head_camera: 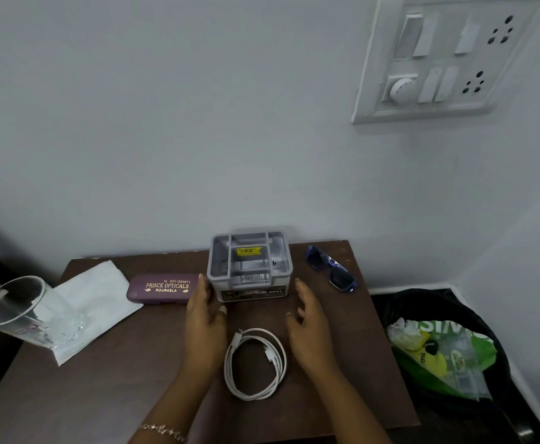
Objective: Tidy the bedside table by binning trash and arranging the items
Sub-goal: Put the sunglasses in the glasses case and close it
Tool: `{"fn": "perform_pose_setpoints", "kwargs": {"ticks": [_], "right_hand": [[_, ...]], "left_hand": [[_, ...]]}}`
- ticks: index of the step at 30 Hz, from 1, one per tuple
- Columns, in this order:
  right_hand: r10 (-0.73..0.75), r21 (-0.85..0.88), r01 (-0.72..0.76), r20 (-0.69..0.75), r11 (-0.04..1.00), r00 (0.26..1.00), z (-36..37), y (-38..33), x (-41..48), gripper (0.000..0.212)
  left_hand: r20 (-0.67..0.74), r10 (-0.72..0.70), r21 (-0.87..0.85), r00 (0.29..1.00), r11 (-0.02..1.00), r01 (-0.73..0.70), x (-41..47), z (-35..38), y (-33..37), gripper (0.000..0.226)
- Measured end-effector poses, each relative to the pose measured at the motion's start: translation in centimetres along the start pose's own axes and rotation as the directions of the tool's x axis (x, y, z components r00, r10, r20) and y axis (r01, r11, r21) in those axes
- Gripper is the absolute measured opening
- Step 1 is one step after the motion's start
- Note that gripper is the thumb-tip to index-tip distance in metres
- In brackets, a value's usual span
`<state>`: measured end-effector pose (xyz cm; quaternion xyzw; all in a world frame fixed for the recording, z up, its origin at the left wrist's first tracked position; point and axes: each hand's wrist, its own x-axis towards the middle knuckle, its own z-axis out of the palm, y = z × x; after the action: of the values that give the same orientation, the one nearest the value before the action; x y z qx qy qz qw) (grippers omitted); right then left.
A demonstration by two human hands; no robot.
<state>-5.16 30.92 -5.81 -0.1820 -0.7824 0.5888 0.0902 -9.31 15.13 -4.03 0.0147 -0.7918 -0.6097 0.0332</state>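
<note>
Right, both hands sit open over the brown bedside table (108,389), fingers loosely spread, holding nothing. Left hand (205,318) is just beside the grey plastic organiser box (250,264) at the far edge; right hand (308,325) hovers near its other side. Coiled white charging cable (256,363) lies between the wrists. Purple spectacle case (163,289), white napkin (102,290) and drinking glass (22,310) crowd the left; blue sunglasses (332,269) far right. Black-lined bin (448,344) stands off the right edge.

Pale wall (166,123) – white switchboard (448,59) upper right – behind a dark wooden table (118,395).
</note>
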Motion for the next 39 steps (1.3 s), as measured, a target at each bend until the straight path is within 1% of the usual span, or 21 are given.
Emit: {"fn": "perform_pose_setpoints", "kwargs": {"ticks": [1, 3, 5, 7, 9, 10, 12, 14, 16, 18, 19, 21, 24, 27, 28, 29, 31, 33, 35, 37, 39], "right_hand": [[-0.028, -0.013, 0.027, -0.057, 1.0, 0.998, -0.5, -0.3, 0.0, 0.057], [-0.092, -0.053, 0.083, -0.184, 0.995, 0.979, -1.9, -1.0, 0.0, 0.046], [-0.196, -0.133, 0.165, -0.275, 0.977, 0.941, -3.0, -1.8, -0.6, 0.033], [-0.343, -0.247, 0.277, -0.283, 0.929, 0.896, -2.9, -2.8, -1.7, 0.021], [-0.466, -0.326, 0.391, -0.193, 0.861, 0.864, -1.2, -3.8, -2.8, 0.017], [-0.523, -0.361, 0.453, -0.124, 0.815, 0.843, 0.2, -4.2, -3.2, 0.019], [-0.609, -0.403, 0.568, 0.032, 0.718, 0.792, 3.3, -5.2, -3.7, 0.025], [-0.629, -0.397, 0.635, 0.164, 0.663, 0.76, 6.2, -6.5, -3.8, 0.032], [-0.616, -0.4, 0.666, 0.263, 0.63, 0.742, 8.6, -7.4, -3.5, 0.04], [-0.549, -0.429, 0.651, 0.35, 0.626, 0.759, 10.6, -7.7, -2.9, 0.055], [-0.514, -0.467, 0.644, 0.387, 0.606, 0.765, 11.4, -7.8, -2.5, 0.063], [-0.461, -0.493, 0.655, 0.467, 0.573, 0.754, 12.5, -7.7, -1.9, 0.071], [-0.393, -0.507, 0.716, 0.605, 0.48, 0.693, 13.4, -7.2, -1.4, 0.067], [-0.421, -0.525, 0.774, 0.649, 0.353, 0.633, 13.6, -5.9, -2.0, 0.069], [-0.425, -0.515, 0.789, 0.665, 0.334, 0.614, 13.7, -5.5, -2.4, 0.072], [-0.425, -0.498, 0.798, 0.676, 0.339, 0.603, 13.8, -5.1, -3.0, 0.074], [-0.435, -0.469, 0.821, 0.697, 0.325, 0.57, 13.9, -4.4, -4.2, 0.073], [-0.45, -0.463, 0.836, 0.704, 0.296, 0.549, 13.6, -4.1, -5.5, 0.072], [-0.443, -0.471, 0.836, 0.708, 0.283, 0.549, 13.4, -3.9, -6.6, 0.075], [-0.43, -0.488, 0.835, 0.717, 0.254, 0.549, 13.1, -3.9, -7.5, 0.076], [-0.427, -0.512, 0.824, 0.706, 0.244, 0.565, 12.8, -3.9, -8.2, 0.073]], "left_hand": [[-0.055, 0.006, 0.013, 0.998, 1.0, -0.005, -0.3, -0.5, 0.2, 0.068], [-0.134, 0.13, 0.127, 0.982, 0.985, -0.113, -0.6, -2.2, 0.4, 0.065], [-0.129, 0.254, 0.312, 0.959, 0.928, -0.204, -0.1, -4.8, 0.5, 0.065], [-0.075, 0.291, 0.548, 0.954, 0.811, -0.204, 1.6, -7.4, 0.1, 0.069], [0.012, 0.221, 0.738, 0.975, 0.656, -0.158, 3.5, -9.5, -0.4, 0.086], [0.072, 0.172, 0.791, 0.983, 0.591, -0.161, 4.4, -10.2, -0.6, 0.093], [0.184, 0.109, 0.836, 0.977, 0.506, -0.214, 5.8, -11.5, -1.4, 0.098], [0.259, 0.098, 0.859, 0.961, 0.432, -0.276, 6.7, -12.4, -2.3, 0.093], [0.308, 0.145, 0.863, 0.94, 0.372, -0.34, 7.0, -12.9, -2.7, 0.082], [0.32, 0.223, 0.86, 0.921, 0.339, -0.38, 6.8, -13.3, -3.1, 0.066], [0.318, 0.248, 0.858, 0.915, 0.336, -0.389, 6.5, -13.5, -3.3, 0.061], [0.309, 0.262, 0.856, 0.914, 0.343, -0.387, 5.5, -14.1, -3.7, 0.058], [0.307, 0.259, 0.855, 0.916, 0.348, -0.384, 3.5, -15.3, -4.4, 0.058], [0.287, 0.232, 0.838, 0.929, 0.409, -0.361, 1.2, -16.5, -4.6, 0.062], [0.28, 0.216, 0.831, 0.936, 0.434, -0.349, 0.5, -16.8, -4.5, 0.063], [0.278, 0.199, 0.819, 0.94, 0.462, -0.341, -0.1, -17.1, -4.6, 0.064], [0.3, 0.173, 0.766, 0.938, 0.543, -0.345, -1.0, -17.8, -5.1, 0.064], [0.34, 0.15, 0.64, 0.928, 0.686, -0.346, -1.8, -18.5, -5.6, 0.065], [0.355, 0.113, 0.494, 0.928, 0.82, -0.289, -2.7, -19.0, -5.7, 0.071], [0.343, 0.084, 0.415, 0.935, 0.88, -0.232, -3.7, -19.3, -5.8, 0.079], [0.336, 0.078, 0.371, 0.939, 0.905, -0.208, -4.4, -19.5, -5.8, 0.082]]}}
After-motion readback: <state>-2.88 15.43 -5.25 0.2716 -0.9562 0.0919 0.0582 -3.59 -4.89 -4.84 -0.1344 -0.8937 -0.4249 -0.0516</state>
